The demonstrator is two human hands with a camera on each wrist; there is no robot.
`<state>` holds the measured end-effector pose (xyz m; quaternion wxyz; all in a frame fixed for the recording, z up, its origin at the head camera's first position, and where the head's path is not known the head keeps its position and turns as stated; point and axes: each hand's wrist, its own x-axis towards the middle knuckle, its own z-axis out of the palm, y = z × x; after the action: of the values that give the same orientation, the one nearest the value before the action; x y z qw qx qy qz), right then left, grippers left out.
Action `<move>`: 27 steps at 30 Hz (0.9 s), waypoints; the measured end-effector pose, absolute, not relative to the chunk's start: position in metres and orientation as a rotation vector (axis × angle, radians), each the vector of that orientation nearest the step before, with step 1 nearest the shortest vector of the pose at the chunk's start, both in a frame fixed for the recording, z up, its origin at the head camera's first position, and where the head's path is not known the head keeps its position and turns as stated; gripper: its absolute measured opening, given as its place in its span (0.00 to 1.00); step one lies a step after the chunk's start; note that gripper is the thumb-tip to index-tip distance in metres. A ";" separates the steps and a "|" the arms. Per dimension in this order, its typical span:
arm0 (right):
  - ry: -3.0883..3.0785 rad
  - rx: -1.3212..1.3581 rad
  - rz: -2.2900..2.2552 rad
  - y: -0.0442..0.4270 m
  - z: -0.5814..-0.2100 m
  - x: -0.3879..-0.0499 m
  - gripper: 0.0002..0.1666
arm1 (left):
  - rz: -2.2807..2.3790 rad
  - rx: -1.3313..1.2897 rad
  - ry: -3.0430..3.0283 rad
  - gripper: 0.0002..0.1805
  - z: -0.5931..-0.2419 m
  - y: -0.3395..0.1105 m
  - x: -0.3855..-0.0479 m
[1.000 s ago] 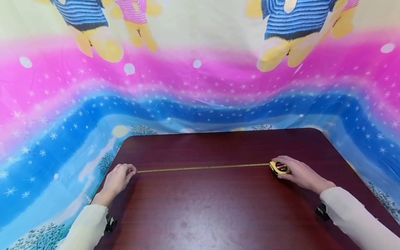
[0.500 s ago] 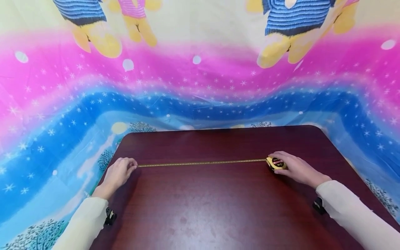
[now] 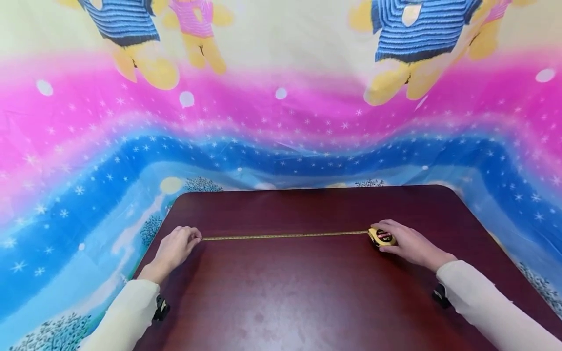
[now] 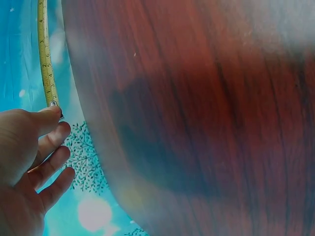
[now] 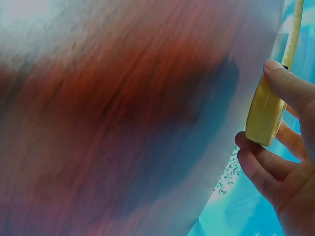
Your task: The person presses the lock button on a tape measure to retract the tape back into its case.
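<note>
Blade, head view: from where I sit, the blade (image 3: 285,236) runs nearly straight across the far half of the table (image 3: 281,292), from hand to hand; it appears held over the tabletop, though I can't tell whether any of it touches the wood.
Tape case, head view: the yellow tape case (image 3: 382,237) sits at the right end, clasped by the right hand (image 3: 412,244), thumb on the near side, fingers on the far side.
Left hand, head view: the left hand (image 3: 175,245) pinches the free end.
Progress, head view: a long stretch is drawn out; I judge the drawing-out done for this length, and winding the blade back in as what's left.
Case label, head view: dark, with a red strip and pale characters, too small for me to read; I make out no brand.
Blade end, left wrist view: I see the thumb clamped over the tip beside a metal rivet (image 4: 53,103), the lower fingers spread apart.
Blade digits, left wrist view: black numerals on yellow, 1 and 2 among them; the rest I can't read surely.
Grip, right wrist view: thumb and fingers wrap the case, blade leaving past the thumb; no writing legible to me.
</note>
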<state>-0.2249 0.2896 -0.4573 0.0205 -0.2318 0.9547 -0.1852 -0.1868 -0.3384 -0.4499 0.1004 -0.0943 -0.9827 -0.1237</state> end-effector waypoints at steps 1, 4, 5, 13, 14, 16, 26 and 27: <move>2.959 -0.722 -0.580 0.288 -0.458 -0.224 0.39 | -0.367 -0.282 -2.910 0.03 -0.451 -0.338 -0.186; 2.960 -0.720 -0.590 0.285 -0.459 -0.222 0.39 | -0.364 -0.277 -2.916 0.03 -0.451 -0.336 -0.184; 2.960 -0.722 -0.593 0.284 -0.459 -0.222 0.39 | -0.359 -0.275 -2.915 0.03 -0.451 -0.337 -0.183; 2.952 -0.726 -0.606 0.273 -0.456 -0.226 0.39 | -0.345 -0.274 -2.912 0.04 -0.444 -0.341 -0.183; 2.954 -0.728 -0.607 0.272 -0.456 -0.225 0.38 | -0.346 -0.277 -2.913 0.04 -0.444 -0.341 -0.183; 2.956 -0.731 -0.613 0.270 -0.457 -0.224 0.38 | -0.347 -0.283 -2.911 0.04 -0.445 -0.340 -0.182; 2.978 -0.740 -0.607 0.265 -0.454 -0.221 0.37 | -0.345 -0.315 -2.878 0.04 -0.444 -0.337 -0.183; 2.977 -0.740 -0.606 0.265 -0.454 -0.222 0.37 | -0.341 -0.314 -2.875 0.04 -0.444 -0.337 -0.183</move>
<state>-0.2223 0.2646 -0.4539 0.0076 -0.2366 0.9521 -0.1938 -0.1826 -0.3374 -0.4438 0.1143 -0.1070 -0.9808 -0.1164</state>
